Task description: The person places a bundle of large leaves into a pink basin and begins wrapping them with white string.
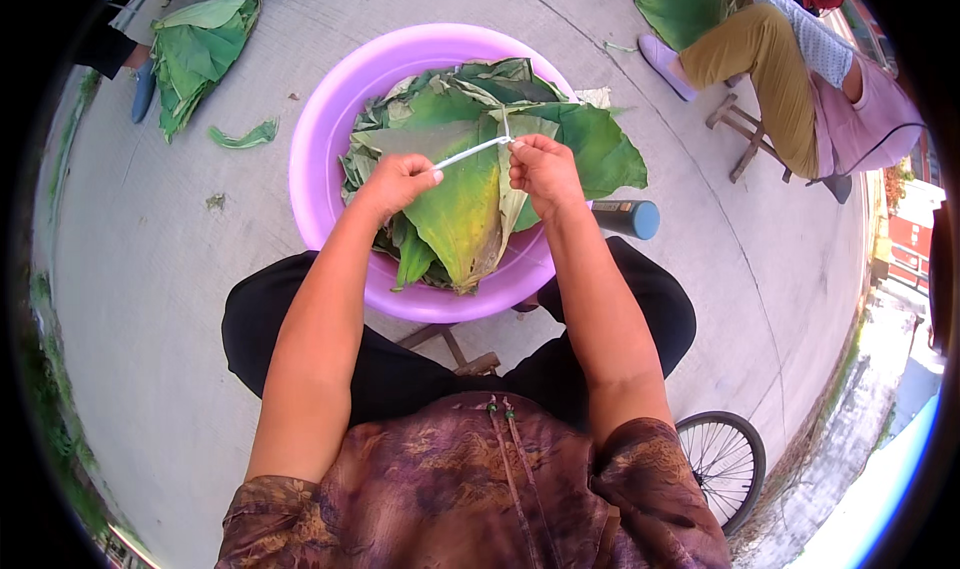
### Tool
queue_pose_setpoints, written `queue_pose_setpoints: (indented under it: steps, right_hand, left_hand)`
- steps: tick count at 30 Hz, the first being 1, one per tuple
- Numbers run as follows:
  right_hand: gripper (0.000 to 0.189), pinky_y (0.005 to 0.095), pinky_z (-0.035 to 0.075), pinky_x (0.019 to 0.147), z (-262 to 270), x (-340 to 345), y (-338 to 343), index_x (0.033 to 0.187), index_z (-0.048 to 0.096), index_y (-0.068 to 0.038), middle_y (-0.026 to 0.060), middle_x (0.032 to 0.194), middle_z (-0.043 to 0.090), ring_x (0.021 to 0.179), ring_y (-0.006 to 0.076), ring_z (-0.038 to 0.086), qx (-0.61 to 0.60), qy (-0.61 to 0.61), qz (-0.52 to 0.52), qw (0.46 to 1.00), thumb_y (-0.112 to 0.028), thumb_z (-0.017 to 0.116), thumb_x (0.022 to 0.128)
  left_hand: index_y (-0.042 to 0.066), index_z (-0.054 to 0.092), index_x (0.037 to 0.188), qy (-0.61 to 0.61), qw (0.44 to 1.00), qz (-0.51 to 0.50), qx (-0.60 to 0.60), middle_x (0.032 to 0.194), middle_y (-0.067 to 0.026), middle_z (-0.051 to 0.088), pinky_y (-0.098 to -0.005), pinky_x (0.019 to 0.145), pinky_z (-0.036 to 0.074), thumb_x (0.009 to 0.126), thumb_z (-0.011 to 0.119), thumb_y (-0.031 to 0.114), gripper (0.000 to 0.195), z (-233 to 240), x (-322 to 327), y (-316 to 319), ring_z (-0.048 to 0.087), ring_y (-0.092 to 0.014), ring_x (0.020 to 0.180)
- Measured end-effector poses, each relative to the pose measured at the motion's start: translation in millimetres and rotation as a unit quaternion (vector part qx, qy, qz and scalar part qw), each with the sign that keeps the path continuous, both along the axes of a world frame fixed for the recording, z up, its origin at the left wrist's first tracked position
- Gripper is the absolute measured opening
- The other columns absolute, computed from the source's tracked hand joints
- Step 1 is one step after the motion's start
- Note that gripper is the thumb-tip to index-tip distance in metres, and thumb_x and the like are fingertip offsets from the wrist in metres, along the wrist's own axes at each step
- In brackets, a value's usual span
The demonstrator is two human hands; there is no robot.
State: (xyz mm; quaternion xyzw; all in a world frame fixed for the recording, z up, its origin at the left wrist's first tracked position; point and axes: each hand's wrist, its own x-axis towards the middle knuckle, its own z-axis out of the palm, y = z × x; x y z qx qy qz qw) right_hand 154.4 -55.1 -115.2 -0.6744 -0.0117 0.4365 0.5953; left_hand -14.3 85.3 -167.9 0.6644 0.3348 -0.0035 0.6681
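Note:
A white cord [471,153] stretches between my two hands over a stack of large folded green leaves [450,186]. My left hand [397,185] pinches one end between thumb and fingers. At the other end, my right hand [546,170] grips it beside a small loop or knot, from which a thin strand runs up across the leaves. The top leaf is yellowing and brown near its tip. Beneath them, a pinkish-purple plastic basin [319,149] holds the pile, and one broad leaf [600,149] hangs over its right rim.
A dark bottle with a blue end [643,219] lies right of the basin. A seated person [772,81] at upper right handles leaves [675,2]. Another leaf bundle [201,58] lies upper left, near a person's shoe [143,92]. A spoked wheel [724,468] stands at lower right.

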Motion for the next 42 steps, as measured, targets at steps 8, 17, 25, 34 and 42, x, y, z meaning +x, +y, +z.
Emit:
queue_pose_setpoints:
  steps: [8, 17, 25, 34, 42]
  right_hand:
    - [0.047, 0.0366, 0.045, 0.070, 49.9, -71.4, -32.0, 0.104, 0.053, -0.002, 0.0154, 0.099, 0.053, 0.087, 0.0282, 0.054, 0.021, -0.653, 0.245, 0.717, -0.023, 0.068, 0.065]
    - [0.032, 0.0350, 0.042, 0.082, 5.2, -157.2, -47.6, 0.106, 0.055, -0.008, 0.0101, 0.106, 0.052, 0.102, 0.0259, 0.049, -0.035, -0.641, 0.502, 0.579, -0.015, 0.049, 0.076]
    - [0.039, 0.0482, 0.034, 0.091, 54.4, -88.0, -12.9, 0.116, 0.050, -0.010, 0.0076, 0.122, 0.046, 0.111, 0.0255, 0.045, -0.184, -0.766, 0.370, 0.493, -0.015, 0.049, 0.077]
    - [0.057, 0.0440, 0.035, 0.092, 73.0, -21.9, -0.2, 0.120, 0.046, -0.014, 0.0060, 0.126, 0.044, 0.116, 0.0233, 0.043, -0.401, -0.673, 0.386, 0.486, -0.020, 0.066, 0.067]
    - [0.052, 0.0516, 0.030, 0.095, 27.6, -30.6, 2.5, 0.111, 0.052, -0.008, 0.0142, 0.130, 0.035, 0.120, 0.0400, 0.032, -0.236, -0.747, 0.284, 0.554, -0.025, 0.069, 0.064]
  left_hand:
    - [0.004, 0.062, 0.084, -0.013, 0.961, 0.226, -0.157, 0.067, 0.0009, 0.055, -0.0211, 0.053, 0.037, 0.082, 0.057, 0.016, 0.013, -11.4, -7.6, 15.0, 0.047, -0.008, 0.056]
    - [0.004, 0.059, 0.092, -0.089, 0.869, 0.327, -0.360, 0.078, -0.0054, 0.058, -0.0348, 0.071, 0.049, 0.085, 0.055, 0.015, 0.014, 29.3, 2.8, 19.4, 0.059, -0.020, 0.072]
    - [0.003, 0.058, 0.096, -0.144, 0.861, 0.298, -0.386, 0.082, -0.0071, 0.059, -0.0415, 0.081, 0.046, 0.087, 0.051, 0.017, 0.018, 48.1, 9.4, 24.7, 0.060, -0.024, 0.082]
    - [0.004, 0.057, 0.102, -0.207, 0.854, 0.245, -0.410, 0.086, -0.0057, 0.060, -0.0415, 0.091, 0.040, 0.087, 0.050, 0.018, 0.021, 72.3, 23.0, 20.3, 0.059, -0.025, 0.092]
    - [0.003, 0.056, 0.102, -0.217, 0.856, 0.210, -0.419, 0.087, -0.0067, 0.061, -0.0443, 0.089, 0.041, 0.088, 0.049, 0.015, 0.021, 73.8, 30.4, 8.7, 0.058, -0.027, 0.094]
